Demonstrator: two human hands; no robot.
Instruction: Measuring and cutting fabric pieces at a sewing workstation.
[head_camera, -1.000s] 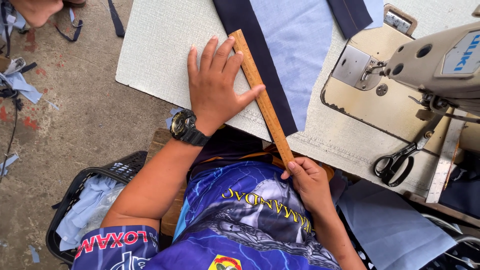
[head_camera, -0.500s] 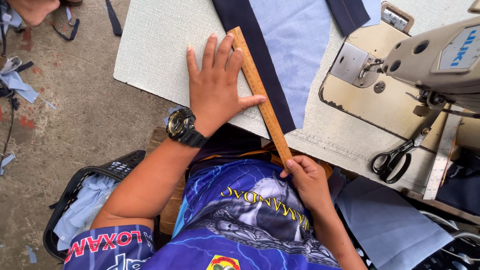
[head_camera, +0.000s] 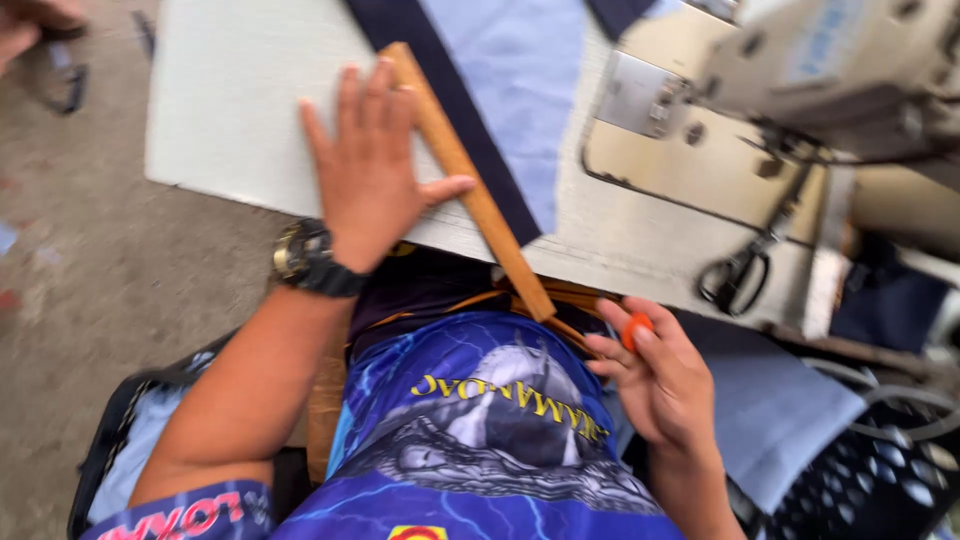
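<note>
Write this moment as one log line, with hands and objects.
left hand: flat on wooden ruler | right hand: holds small orange piece | ruler: along dark fabric strip

motion blur smears the sewing machine (head_camera: 800, 90) at far right, its top cut off by the edge, my left hand (head_camera: 372, 170) covers part of the wooden ruler (head_camera: 470, 185), and the small orange thing (head_camera: 636, 330) in my right hand (head_camera: 655, 375) is too blurred to name.
</note>
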